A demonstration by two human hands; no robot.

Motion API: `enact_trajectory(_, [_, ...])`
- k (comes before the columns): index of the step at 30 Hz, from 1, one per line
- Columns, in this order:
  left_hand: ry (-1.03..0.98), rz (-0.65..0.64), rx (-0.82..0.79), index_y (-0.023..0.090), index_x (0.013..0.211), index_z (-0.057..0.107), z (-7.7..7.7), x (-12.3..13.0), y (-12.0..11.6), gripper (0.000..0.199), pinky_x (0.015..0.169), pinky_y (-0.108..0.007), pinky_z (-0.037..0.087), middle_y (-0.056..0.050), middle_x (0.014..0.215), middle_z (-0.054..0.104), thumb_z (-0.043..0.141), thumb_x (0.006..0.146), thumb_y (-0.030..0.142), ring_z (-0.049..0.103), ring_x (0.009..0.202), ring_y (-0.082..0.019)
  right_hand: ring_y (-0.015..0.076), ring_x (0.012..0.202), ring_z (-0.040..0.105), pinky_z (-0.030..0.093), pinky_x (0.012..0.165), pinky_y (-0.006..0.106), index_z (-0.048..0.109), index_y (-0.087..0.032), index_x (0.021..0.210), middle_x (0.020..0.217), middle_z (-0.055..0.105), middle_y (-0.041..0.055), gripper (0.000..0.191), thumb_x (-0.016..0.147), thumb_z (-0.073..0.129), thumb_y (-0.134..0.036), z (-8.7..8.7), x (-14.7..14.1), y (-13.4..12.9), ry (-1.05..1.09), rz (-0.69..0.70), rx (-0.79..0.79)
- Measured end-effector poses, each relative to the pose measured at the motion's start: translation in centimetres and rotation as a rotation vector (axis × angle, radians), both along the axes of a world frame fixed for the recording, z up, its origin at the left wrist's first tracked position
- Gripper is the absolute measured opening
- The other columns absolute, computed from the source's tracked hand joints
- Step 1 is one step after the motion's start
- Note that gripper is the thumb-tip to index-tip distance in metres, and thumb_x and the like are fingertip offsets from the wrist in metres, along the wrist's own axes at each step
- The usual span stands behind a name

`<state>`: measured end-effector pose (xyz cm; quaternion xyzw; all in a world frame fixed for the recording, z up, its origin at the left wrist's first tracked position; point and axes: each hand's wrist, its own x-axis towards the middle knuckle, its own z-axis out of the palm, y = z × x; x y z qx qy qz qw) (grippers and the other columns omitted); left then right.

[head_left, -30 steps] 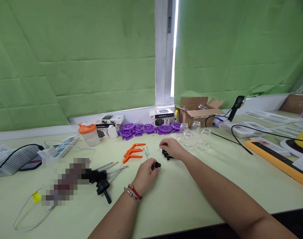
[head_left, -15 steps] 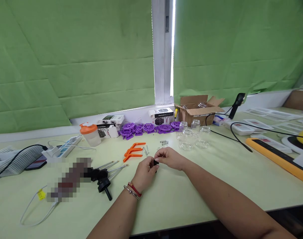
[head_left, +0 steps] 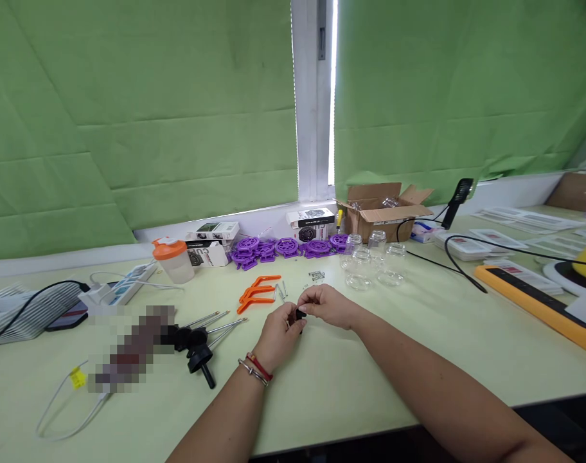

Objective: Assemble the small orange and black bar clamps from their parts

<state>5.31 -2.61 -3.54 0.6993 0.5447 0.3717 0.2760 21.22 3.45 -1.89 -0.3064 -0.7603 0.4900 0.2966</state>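
Observation:
Thumb and fingers of my left hand (head_left: 278, 331) are closed round a small black part (head_left: 300, 314), mostly covered by them. From the right, my right hand (head_left: 328, 306) pinches at the top of this part; whatever lies between its fingertips is too small to make out. Just beyond the hands lie several metal bolts (head_left: 283, 287), and orange plastic handles (head_left: 257, 294) rest to their left. Small springs (head_left: 317, 276) are laid out behind my right hand. Left of my left wrist are several black knob-like pieces (head_left: 200, 357) with metal rods.
Purple plastic frames (head_left: 286, 247) line the back near printed boxes (head_left: 310, 225). Glass jars (head_left: 361, 267) stand before an open cardboard box (head_left: 380, 222). At left are an orange-lidded cup (head_left: 171, 258) and a power strip (head_left: 132, 284); an orange-and-black bar (head_left: 538, 308) lies at right.
The view has shifted very slightly. Both hands keep the same grip at the small black part, with no clear movement.

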Motion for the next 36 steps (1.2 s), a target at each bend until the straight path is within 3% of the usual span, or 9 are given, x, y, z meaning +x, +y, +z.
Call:
enact_trajectory(4, [-0.006, 0.001, -0.004, 0.019, 0.077, 0.053, 0.1, 0.0, 0.0, 0.011, 0.058, -0.023, 0.035, 0.002, 0.067, 0.051, 0.052, 0.075, 0.03, 0.043, 0.062, -0.012, 0.0097, 0.063, 0.05, 0.042, 0.061, 0.023, 0.064, -0.016, 0.08, 0.073, 0.061, 0.0012, 0.017, 0.075, 0.055, -0.03, 0.0, 0.4, 0.6, -0.027, -0.046, 0.032])
enact_trajectory(7, [0.002, 0.008, -0.005, 0.019, 0.076, 0.051, 0.2, 0.0, 0.0, 0.01, 0.058, -0.024, 0.035, 0.002, 0.067, 0.051, 0.052, 0.075, 0.03, 0.043, 0.062, -0.012, 0.0108, 0.061, 0.052, 0.043, 0.06, 0.024, 0.062, -0.016, 0.087, 0.074, 0.062, 0.0018, 0.02, 0.078, 0.051, -0.03, 0.2, 1.1, 2.4, -0.063, -0.279, 0.095])
enact_trajectory(10, [0.015, 0.013, -0.015, 0.019, 0.075, 0.05, 0.2, 0.0, 0.0, 0.011, 0.058, -0.024, 0.035, 0.002, 0.067, 0.051, 0.052, 0.075, 0.03, 0.043, 0.062, -0.012, 0.0135, 0.07, 0.057, 0.044, 0.067, 0.026, 0.063, -0.017, 0.092, 0.084, 0.064, 0.0046, 0.022, 0.081, 0.046, -0.027, 0.7, 2.0, 4.9, -0.148, -0.506, 0.27])
enact_trajectory(12, [0.012, 0.007, -0.019, 0.019, 0.075, 0.051, 0.2, 0.0, 0.0, 0.012, 0.059, -0.024, 0.035, 0.001, 0.067, 0.051, 0.052, 0.075, 0.031, 0.044, 0.063, -0.012, 0.015, 0.078, 0.058, 0.044, 0.073, 0.026, 0.063, -0.017, 0.096, 0.092, 0.065, 0.0061, 0.024, 0.083, 0.044, -0.022, 1.1, 2.4, 6.5, -0.255, -0.556, 0.363])
enact_trajectory(16, [0.017, 0.004, -0.023, 0.019, 0.073, 0.05, 0.4, 0.0, 0.0, 0.013, 0.059, -0.025, 0.035, 0.001, 0.067, 0.05, 0.052, 0.074, 0.032, 0.043, 0.062, -0.013, 0.0162, 0.093, 0.056, 0.04, 0.078, 0.023, 0.065, -0.015, 0.097, 0.104, 0.063, 0.0084, 0.028, 0.08, 0.044, -0.009, 1.0, 2.2, 8.8, -0.607, -0.471, 0.533])
enact_trajectory(19, [0.015, 0.008, -0.02, 0.019, 0.073, 0.05, 0.4, 0.0, 0.0, 0.013, 0.059, -0.025, 0.036, 0.001, 0.067, 0.051, 0.053, 0.074, 0.032, 0.044, 0.062, -0.013, 0.0169, 0.091, 0.056, 0.038, 0.076, 0.022, 0.067, -0.015, 0.092, 0.098, 0.065, 0.0088, 0.031, 0.073, 0.048, 0.0, 0.5, 1.6, 9.8, -0.789, -0.405, 0.564])
enact_trajectory(24, [0.012, 0.003, -0.004, 0.019, 0.074, 0.052, 0.0, 0.0, 0.1, 0.012, 0.058, -0.024, 0.036, 0.001, 0.067, 0.053, 0.054, 0.073, 0.031, 0.045, 0.062, -0.012, 0.0194, 0.09, 0.056, 0.037, 0.073, 0.023, 0.07, -0.016, 0.085, 0.092, 0.067, 0.0102, 0.033, 0.066, 0.052, 0.004, -0.3, 0.9, 10.5, -0.882, -0.379, 0.558])
enact_trajectory(36, [0.016, -0.007, -0.023, 0.019, 0.076, 0.053, 0.0, -0.1, 0.0, 0.014, 0.057, -0.024, 0.035, 0.0, 0.07, 0.054, 0.053, 0.075, 0.033, 0.045, 0.062, -0.012, 0.0199, 0.09, 0.055, 0.035, 0.068, 0.023, 0.069, -0.016, 0.085, 0.093, 0.065, 0.0104, 0.027, 0.07, 0.052, 0.0, -1.3, 0.8, 10.6, -0.959, -0.343, 0.594])
